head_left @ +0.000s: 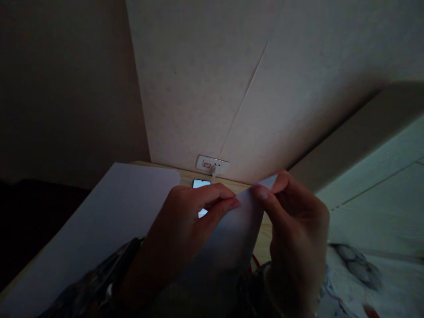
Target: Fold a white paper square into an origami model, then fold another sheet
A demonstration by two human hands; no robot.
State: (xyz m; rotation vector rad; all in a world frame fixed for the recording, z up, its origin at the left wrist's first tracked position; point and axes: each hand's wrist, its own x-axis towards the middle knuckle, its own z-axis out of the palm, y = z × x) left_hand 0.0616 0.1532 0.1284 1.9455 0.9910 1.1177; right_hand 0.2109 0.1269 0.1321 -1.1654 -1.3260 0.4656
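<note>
Both my hands pinch the top edge of a white sheet of paper held up in front of me. My left hand grips it with thumb and fingers closed near the middle of the edge. My right hand pinches the upper right corner between thumb and forefinger. The sheet hangs down between my wrists. A second, larger white sheet lies flat on the wooden table to the left.
A phone with a lit screen lies on the table behind my left hand. A wall socket with a plugged cable sits at the base of the pale wall. A patterned bedcover is at the right.
</note>
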